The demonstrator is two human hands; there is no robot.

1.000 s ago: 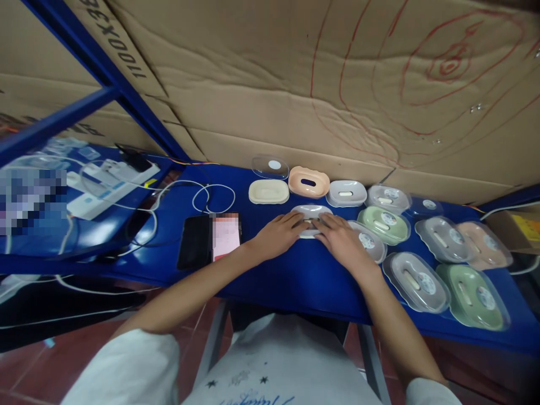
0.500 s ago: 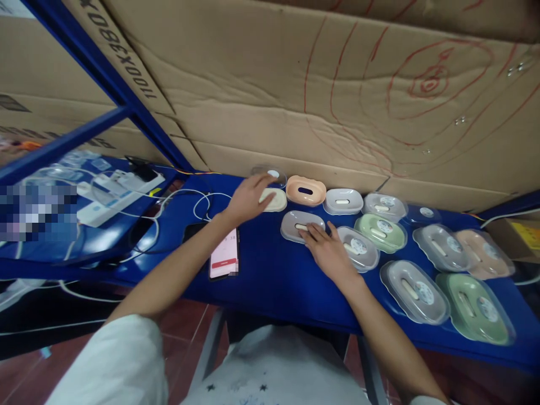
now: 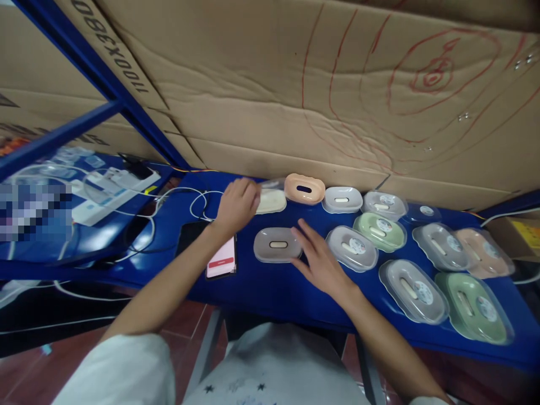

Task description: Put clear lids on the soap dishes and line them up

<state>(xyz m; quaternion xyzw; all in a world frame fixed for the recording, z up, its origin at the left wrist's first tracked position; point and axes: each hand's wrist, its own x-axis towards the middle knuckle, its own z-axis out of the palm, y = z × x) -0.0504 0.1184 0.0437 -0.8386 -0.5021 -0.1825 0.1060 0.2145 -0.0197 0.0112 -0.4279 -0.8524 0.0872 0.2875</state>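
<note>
My left hand (image 3: 239, 203) is closed on the edge of a clear plastic lid (image 3: 273, 184), which tilts above a cream soap dish part (image 3: 271, 202). Directly in front of me lies a grey soap dish (image 3: 270, 254) with a pale oval piece in its middle slot and no lid on it. My right hand (image 3: 321, 256) is open, fingers spread, at the right end of that grey dish. Whether the fingertips touch its rim I cannot tell. To the right sits a grey soap dish (image 3: 353, 248) under a clear lid with a round sticker.
A peach dish (image 3: 304, 189) and a lidless grey dish (image 3: 342, 199) stand along the cardboard wall (image 3: 236, 84). Several lidded dishes, including a green one (image 3: 475, 306), fill the right side. A phone (image 3: 221, 259), white cables and a power strip (image 3: 113, 197) lie left.
The grey dish in front of me has moved left and nearer. My right hand has spread and come off its middle. My left hand has taken up the clear lid from the back.
</note>
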